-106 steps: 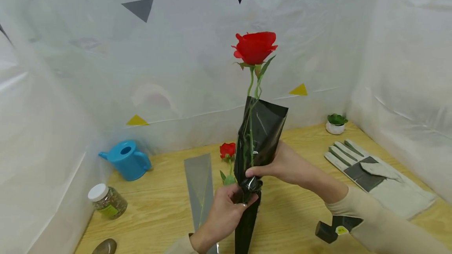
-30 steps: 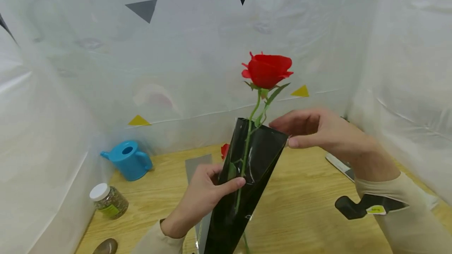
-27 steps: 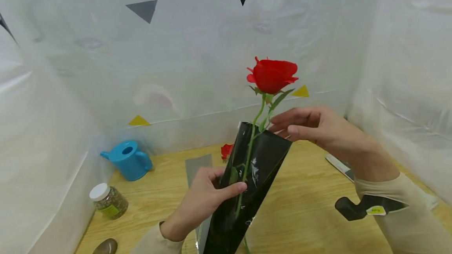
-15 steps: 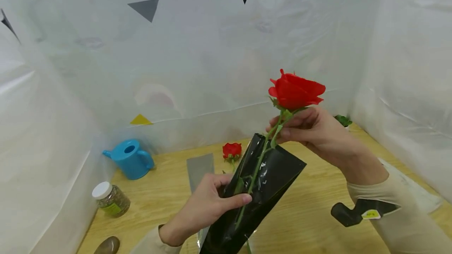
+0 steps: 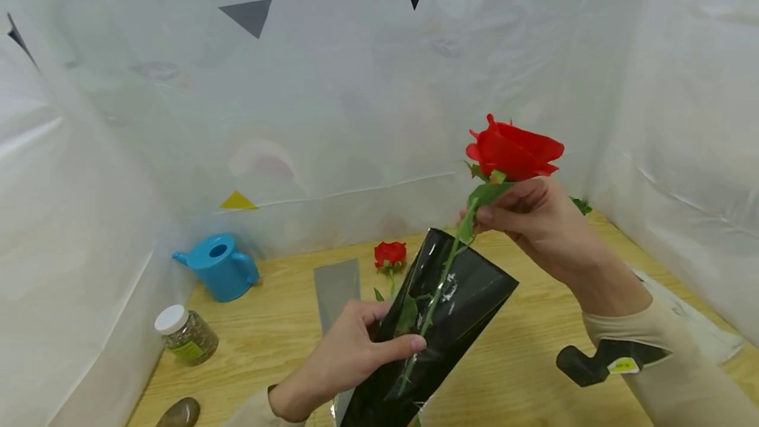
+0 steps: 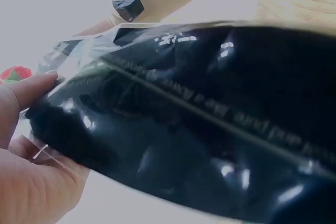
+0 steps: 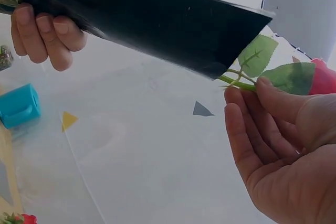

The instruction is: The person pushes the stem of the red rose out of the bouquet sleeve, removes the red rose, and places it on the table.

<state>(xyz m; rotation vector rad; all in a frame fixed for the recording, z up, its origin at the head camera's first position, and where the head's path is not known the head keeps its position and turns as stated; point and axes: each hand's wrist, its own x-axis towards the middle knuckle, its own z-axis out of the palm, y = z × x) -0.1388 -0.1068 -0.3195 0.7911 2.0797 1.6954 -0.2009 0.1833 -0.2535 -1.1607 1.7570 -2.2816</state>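
Our right hand (image 5: 536,226) pinches the rose (image 5: 513,153) stem at two o'clock while our left hand (image 5: 356,354) grips the black sleeve (image 5: 435,321) around it; a leaf snagging the rim could tear the film.

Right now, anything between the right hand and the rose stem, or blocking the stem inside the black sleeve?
Nothing visible. The right hand already pinches the rose by its stem just under the bloom. The stem runs straight down into the open mouth of the black sleeve, which the left hand grips lower down.
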